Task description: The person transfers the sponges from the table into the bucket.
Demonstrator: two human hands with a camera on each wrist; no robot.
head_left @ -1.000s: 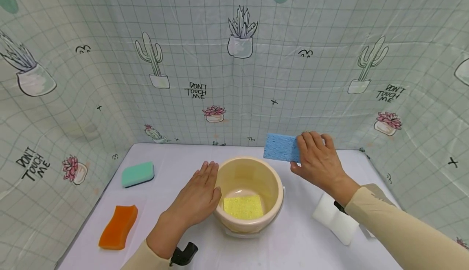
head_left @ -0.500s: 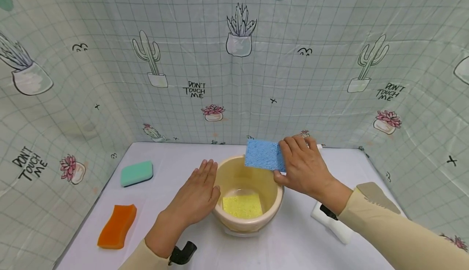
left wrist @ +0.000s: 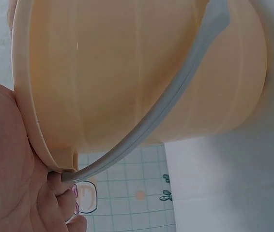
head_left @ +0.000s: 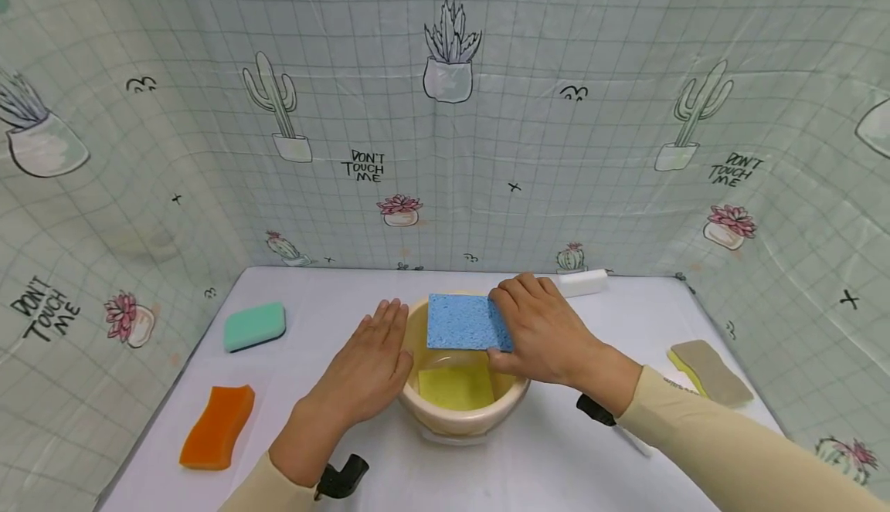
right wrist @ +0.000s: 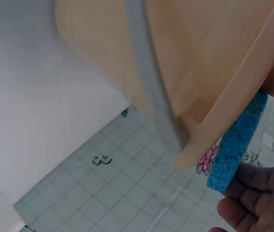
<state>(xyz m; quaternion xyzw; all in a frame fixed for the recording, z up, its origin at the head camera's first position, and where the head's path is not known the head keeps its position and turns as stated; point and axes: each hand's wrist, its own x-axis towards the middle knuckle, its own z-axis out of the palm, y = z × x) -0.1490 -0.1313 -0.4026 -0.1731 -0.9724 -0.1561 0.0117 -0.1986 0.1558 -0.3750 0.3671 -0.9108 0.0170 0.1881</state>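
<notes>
A cream bucket (head_left: 459,423) with a grey handle (left wrist: 151,123) stands in the middle of the table. On its bottom lies a yellow sponge (head_left: 455,390). My right hand (head_left: 538,334) pinches a flat blue sponge (head_left: 462,322) by its right end, over the bucket's mouth in the head view. Seen from the right wrist, the blue sponge is just above the rim, thumb on one side and fingers on the other. My left hand (head_left: 361,369) rests with straight fingers along the bucket's left rim, its palm right at the edge in the left wrist view.
To the left lie a mint green sponge (head_left: 254,327) and an orange wavy sponge (head_left: 217,428). A white sponge block (head_left: 582,283) is at the back right, a grey and yellow sponge (head_left: 712,373) at the right. Patterned curtain (head_left: 445,149) surrounds the table.
My right hand has carried the blue sponge leftward and slightly down, from beside the bucket to over its mouth. The left hand has stayed at the rim.
</notes>
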